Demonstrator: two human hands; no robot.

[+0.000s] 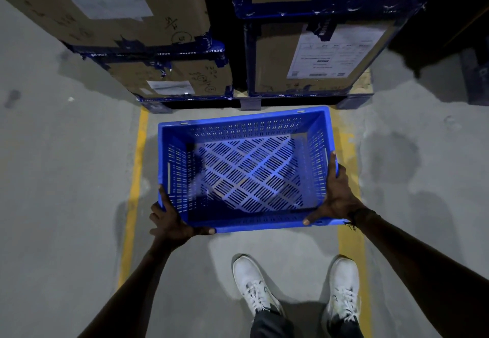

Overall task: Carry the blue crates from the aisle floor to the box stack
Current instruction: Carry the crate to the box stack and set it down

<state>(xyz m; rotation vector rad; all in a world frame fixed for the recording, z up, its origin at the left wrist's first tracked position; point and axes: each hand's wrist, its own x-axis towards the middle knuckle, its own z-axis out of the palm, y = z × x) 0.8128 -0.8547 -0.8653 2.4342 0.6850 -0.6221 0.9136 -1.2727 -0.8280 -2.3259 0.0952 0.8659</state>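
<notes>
Directly ahead, taped cardboard boxes (pixel 312 54).

The blue slatted plastic crate (pixel 246 170) sits at centre, the left hand (pixel 169 221) at its 7 o'clock corner, the right hand (pixel 336 200) at 4 o'clock. Taped brown cardboard boxes (pixel 169 78) stand at 12 o'clock on a dark pallet (pixel 251 104); white laced shoes (pixel 254 284) lie at 6 o'clock on the grey concrete floor (pixel 53 178).

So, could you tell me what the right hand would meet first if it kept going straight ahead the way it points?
Probably the taped cardboard box on the pallet ahead of the right hand, which grips the blue crate; depth is unclear.
</notes>
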